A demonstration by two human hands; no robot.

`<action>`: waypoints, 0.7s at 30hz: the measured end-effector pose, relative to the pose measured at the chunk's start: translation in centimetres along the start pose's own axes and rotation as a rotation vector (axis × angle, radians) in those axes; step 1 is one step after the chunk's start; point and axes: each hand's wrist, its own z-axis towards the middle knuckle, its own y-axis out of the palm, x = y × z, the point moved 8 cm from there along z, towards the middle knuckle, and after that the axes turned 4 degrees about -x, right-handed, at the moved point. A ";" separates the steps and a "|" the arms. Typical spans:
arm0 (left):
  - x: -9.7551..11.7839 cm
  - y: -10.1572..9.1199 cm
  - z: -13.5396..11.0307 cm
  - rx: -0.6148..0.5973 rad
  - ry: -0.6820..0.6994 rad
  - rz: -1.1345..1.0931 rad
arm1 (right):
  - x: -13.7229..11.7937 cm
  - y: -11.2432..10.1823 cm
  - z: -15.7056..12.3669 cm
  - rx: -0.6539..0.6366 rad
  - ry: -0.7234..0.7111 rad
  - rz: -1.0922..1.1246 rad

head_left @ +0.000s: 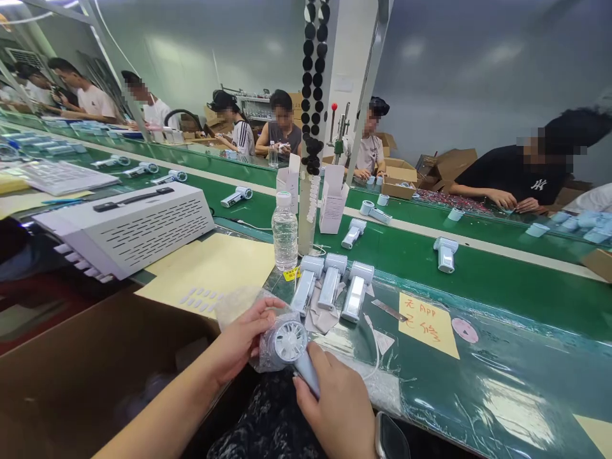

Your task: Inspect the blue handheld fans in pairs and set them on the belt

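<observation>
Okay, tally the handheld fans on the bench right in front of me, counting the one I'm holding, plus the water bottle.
Handheld fan in clear plastic wrap, held: 1
Handheld fans lying on the green mat: 3
Plastic water bottle: 1
Total: 5

Left hand (241, 341) — splayed; right hand (329, 408) — curled inward.

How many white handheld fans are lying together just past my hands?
3, side by side on the green conveyor belt, right of the water bottle: left fan, middle fan, right fan.
</observation>
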 end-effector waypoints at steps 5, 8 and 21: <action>3.6 1.9 -3.0 0.019 0.385 0.698 | -2.1 0.1 0.3 -0.135 -0.042 -0.164; 5.3 5.8 -5.8 -0.072 0.775 1.050 | -1.6 -0.3 0.8 -0.158 -0.056 0.031; 8.1 -0.7 -7.4 0.332 0.424 0.046 | -4.0 -3.4 -2.2 -0.758 -0.154 1.696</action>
